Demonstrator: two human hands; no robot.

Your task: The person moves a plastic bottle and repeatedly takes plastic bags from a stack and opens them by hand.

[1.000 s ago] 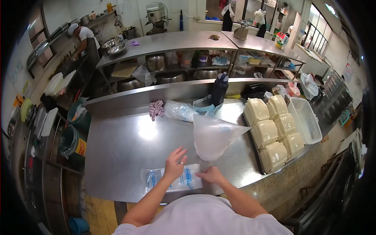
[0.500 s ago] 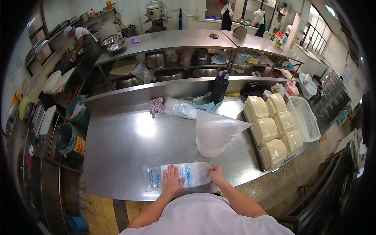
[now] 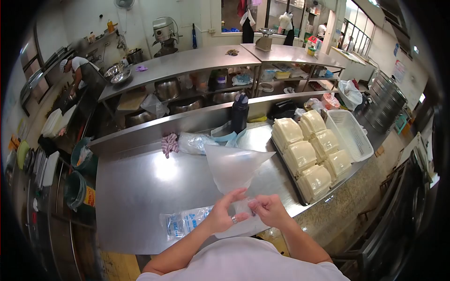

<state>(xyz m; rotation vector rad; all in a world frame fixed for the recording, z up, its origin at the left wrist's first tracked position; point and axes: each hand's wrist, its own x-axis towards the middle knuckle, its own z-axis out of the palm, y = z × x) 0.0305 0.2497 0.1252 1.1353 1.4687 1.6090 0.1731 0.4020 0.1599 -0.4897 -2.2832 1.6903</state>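
Note:
A clear plastic bag hangs from my right hand, whose fingers are pinched on it. Beside it my left hand is spread, thumb and fingers apart, partly behind the film. The pack with blue print lies flat on the steel table, left of my hands. Just beyond them a translucent cone-shaped bag rests on the table. Farther back are a striped cloth, a plastic bundle and a dark bottle.
Plastic-wrapped pale stacks fill a dark tray on the right, next to a white basket. A raised steel ledge runs along the table's back. A co-worker bends over a counter at the far left.
My left hand has lifted off the printed pack and opened. My right hand has pulled a clear bag away to the right and raised it. The camera view has turned slightly right.

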